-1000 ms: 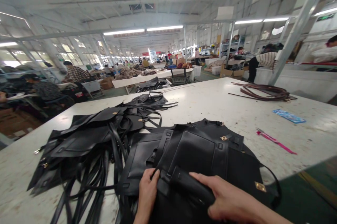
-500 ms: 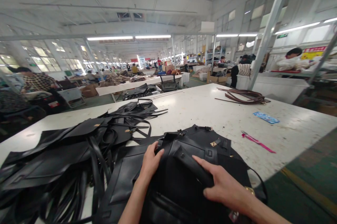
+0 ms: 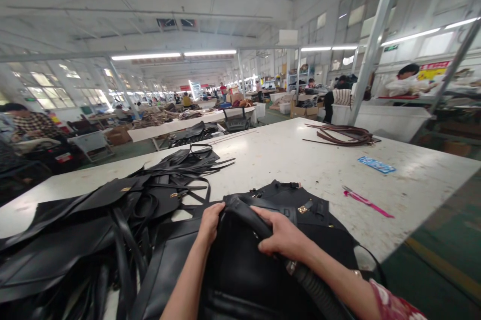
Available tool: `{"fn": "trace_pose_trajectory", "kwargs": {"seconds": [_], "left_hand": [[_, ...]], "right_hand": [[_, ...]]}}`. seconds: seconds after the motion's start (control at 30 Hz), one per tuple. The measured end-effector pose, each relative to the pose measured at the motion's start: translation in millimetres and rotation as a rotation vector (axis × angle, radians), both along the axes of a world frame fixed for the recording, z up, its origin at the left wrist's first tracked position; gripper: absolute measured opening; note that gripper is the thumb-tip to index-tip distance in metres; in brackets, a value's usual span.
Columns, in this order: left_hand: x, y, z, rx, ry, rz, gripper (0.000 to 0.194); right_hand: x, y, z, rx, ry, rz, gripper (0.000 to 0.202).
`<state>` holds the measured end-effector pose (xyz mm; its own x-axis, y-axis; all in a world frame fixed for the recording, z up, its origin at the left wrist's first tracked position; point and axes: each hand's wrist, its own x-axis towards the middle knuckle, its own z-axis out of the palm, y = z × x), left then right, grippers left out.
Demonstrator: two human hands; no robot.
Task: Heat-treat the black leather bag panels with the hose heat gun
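Observation:
A black leather bag (image 3: pixel 240 265) lies in front of me on the white table, its dark side facing up. My left hand (image 3: pixel 211 222) is closed on the bag's upper edge, beside the end of a thick black handle (image 3: pixel 251 217). My right hand (image 3: pixel 280 232) is wrapped around that rounded handle, thumb below and fingers above. Under my right forearm runs a ribbed black length (image 3: pixel 319 287) with a metal fitting at its upper end; whether it joins the handle is hard to make out. Behind the bag lie more black leather pieces with a gold clasp (image 3: pixel 303 208).
Black bags with loose straps (image 3: pixel 93 230) are heaped on the left. On the white table (image 3: pixel 263 160) lie a pink-handled pointed tool (image 3: pixel 370 202), a blue patterned card (image 3: pixel 376 164) and brown straps (image 3: pixel 343 134). Other people sit and stand farther off.
My right hand has moved left and slightly up with the handle, now closer to my left hand. The ribbed length has come into view under my right forearm. The view has shifted slightly.

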<state>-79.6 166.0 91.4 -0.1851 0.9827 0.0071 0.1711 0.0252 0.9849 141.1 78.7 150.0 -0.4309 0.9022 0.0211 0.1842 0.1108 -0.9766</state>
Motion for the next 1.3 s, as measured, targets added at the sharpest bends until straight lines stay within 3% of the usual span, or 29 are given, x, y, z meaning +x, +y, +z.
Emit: {"fn": "trace_pose_trajectory", "kwargs": {"seconds": [0.13, 0.23, 0.33, 0.5, 0.57, 0.63, 0.7, 0.77, 0.83, 0.9, 1.07, 1.3], "left_hand": [[1.0, -3.8, 6.2, -0.003, -0.003, 0.0, 0.033], [6.0, -7.8, 8.8, -0.002, 0.025, 0.001, 0.036], [10.4, -13.3, 12.6, 0.001, 0.096, -0.006, 0.039], [1.9, -25.8, 27.4, 0.013, 0.366, 0.095, 0.031], [4.6, -30.9, 35.5, 0.062, 0.481, 0.185, 0.03], [21.1, -36.3, 41.8, 0.216, 0.625, 0.197, 0.04], [51.7, -41.5, 43.8, 0.421, 0.798, 0.064, 0.042], [89.1, -46.2, 40.0, 0.566, 0.951, -0.164, 0.04], [122.9, -50.4, 30.5, 0.589, 1.034, -0.366, 0.044], [145.2, -54.6, 17.4, 0.562, 1.081, -0.475, 0.054], [153.9, -65.0, -7.8, 0.56, 1.109, -0.475, 0.09], [151.1, -71.7, -5.0, 0.593, 1.08, -0.506, 0.112]], "right_hand": [[18.5, -10.6, 12.3, 0.05, 0.075, -0.112, 0.083], [27.7, -22.9, 16.0, 0.054, 0.081, -0.104, 0.081], [20.2, -32.9, 12.7, 0.062, 0.083, -0.09, 0.078], [10.7, -35.1, 7.1, 0.073, 0.14, -0.233, 0.08], [26.9, -33.9, 8.2, 0.071, 0.178, -0.317, 0.081], [54.2, -35.2, 10.0, 0.059, 0.205, -0.384, 0.082], [85.2, -40.6, 10.7, 0.037, 0.213, -0.432, 0.082], [112.6, -50.7, 8.8, 0.003, 0.207, -0.466, 0.083], [132.9, -64.1, 3.5, -0.048, 0.196, -0.493, 0.085], [146.3, -78.6, -4.2, -0.106, 0.192, -0.492, 0.087], [166.5, -102.3, -15.5, -0.276, 0.132, -0.344, 0.091], [177.5, -86.3, -6.4, -0.418, 0.073, -0.084, 0.089]]}}
